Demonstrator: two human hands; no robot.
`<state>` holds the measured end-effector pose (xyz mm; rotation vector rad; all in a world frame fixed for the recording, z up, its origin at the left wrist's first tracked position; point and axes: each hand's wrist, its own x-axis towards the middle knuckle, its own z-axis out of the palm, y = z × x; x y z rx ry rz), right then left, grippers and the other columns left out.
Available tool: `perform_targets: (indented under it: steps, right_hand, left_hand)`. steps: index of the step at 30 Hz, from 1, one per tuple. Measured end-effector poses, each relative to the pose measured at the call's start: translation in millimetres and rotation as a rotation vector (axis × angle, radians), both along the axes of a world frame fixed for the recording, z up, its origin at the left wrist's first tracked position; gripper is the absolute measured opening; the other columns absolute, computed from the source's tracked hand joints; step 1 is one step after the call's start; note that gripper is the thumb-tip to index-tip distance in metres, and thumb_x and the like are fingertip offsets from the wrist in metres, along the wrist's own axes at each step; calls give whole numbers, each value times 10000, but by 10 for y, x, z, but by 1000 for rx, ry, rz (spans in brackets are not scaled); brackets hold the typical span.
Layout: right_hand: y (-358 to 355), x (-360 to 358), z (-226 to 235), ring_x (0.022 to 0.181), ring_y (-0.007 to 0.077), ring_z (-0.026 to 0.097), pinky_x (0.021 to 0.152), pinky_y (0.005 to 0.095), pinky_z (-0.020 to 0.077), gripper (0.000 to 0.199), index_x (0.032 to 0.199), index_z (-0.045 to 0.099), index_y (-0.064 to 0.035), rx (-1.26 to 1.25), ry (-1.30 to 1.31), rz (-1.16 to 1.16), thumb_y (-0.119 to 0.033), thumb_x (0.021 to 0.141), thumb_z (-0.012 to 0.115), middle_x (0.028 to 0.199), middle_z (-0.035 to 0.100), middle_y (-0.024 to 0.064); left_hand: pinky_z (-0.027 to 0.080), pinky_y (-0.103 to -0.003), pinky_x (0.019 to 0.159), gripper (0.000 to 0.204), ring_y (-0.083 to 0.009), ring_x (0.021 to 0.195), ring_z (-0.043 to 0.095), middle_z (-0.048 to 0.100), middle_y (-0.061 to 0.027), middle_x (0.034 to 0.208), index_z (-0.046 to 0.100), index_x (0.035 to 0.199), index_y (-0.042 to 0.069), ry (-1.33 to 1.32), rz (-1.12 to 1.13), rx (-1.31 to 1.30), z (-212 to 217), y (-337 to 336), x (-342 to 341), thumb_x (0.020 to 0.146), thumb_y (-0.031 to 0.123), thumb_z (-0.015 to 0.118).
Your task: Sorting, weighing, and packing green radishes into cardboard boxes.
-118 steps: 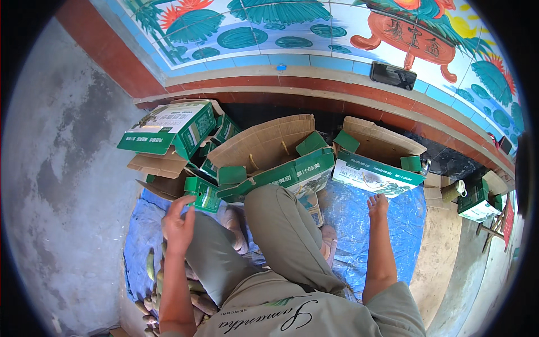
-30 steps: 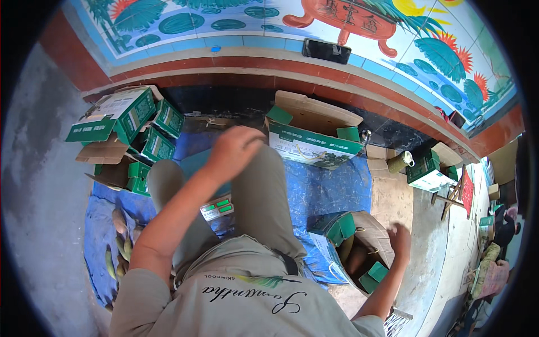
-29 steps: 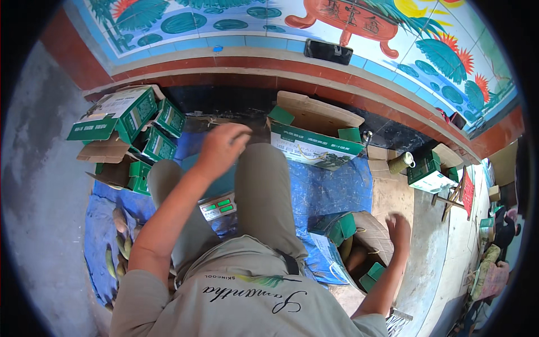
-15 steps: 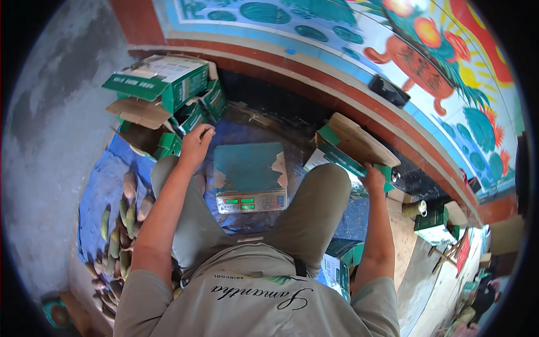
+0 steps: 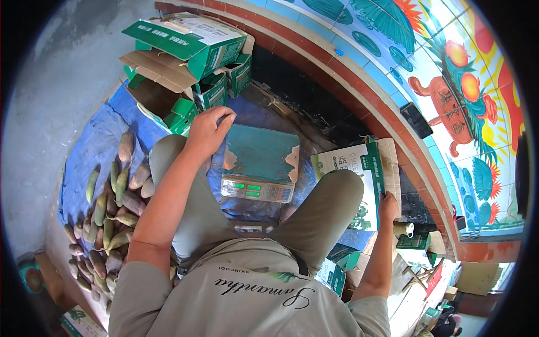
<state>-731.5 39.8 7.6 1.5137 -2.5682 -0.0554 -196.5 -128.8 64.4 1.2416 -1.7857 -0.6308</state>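
Note:
My right hand (image 5: pixel 387 206) grips the edge of a green-and-white cardboard box (image 5: pixel 343 160), fingers closed on it. The box lies tilted against my right knee with a printed panel facing up and a brown flap along its far right edge. My left hand (image 5: pixel 206 130) is over my left knee, its fingers curled together and nothing visible in them. Between my knees stands a digital scale (image 5: pixel 260 154) with a worn teal pan and lit green displays. The pan carries nothing.
Stacked open green boxes (image 5: pixel 188 48) stand at the far left. Several long green and brownish root vegetables (image 5: pixel 109 224) lie on a blue sheet (image 5: pixel 90 151) to my left. A twine spool (image 5: pixel 403 229) is at right. A dark phone (image 5: pixel 416 119) rests on the painted wall's ledge.
The box in my right hand has turned, so its printed panel now faces up instead of its brown inside. My left hand stays curled near my knee. The whole view has shifted.

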Motion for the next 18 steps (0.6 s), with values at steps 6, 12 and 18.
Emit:
perform_targets:
  steps: [6, 12, 18]
  right_hand:
    - [33, 188, 431, 795, 322, 599, 677, 399, 482, 170, 849, 606, -24, -212, 83, 146, -189, 807, 616, 836, 621, 134]
    - [-446, 938, 931, 757, 323, 556, 645, 414, 462, 83, 792, 558, -45, -307, 110, 513, -102, 770, 615, 765, 563, 126]
    - [-1037, 1799, 808, 755, 281, 554, 639, 397, 457, 61, 758, 556, -88, -318, 127, 779, -57, 717, 523, 737, 538, 87]
  left_hand:
    - [475, -337, 714, 187, -283, 807, 615, 640, -139, 878, 620, 900, 7, 9, -25, -7, 26, 4, 3, 844, 178, 570]
    - [473, -339, 726, 194, -282, 822, 612, 640, -134, 889, 617, 914, 14, 6, -25, -14, 14, -36, -40, 846, 189, 570]
    - [462, -363, 797, 282, -309, 904, 596, 616, -158, 970, 580, 1017, 19, 94, 14, -21, -19, -21, -9, 855, 249, 570]
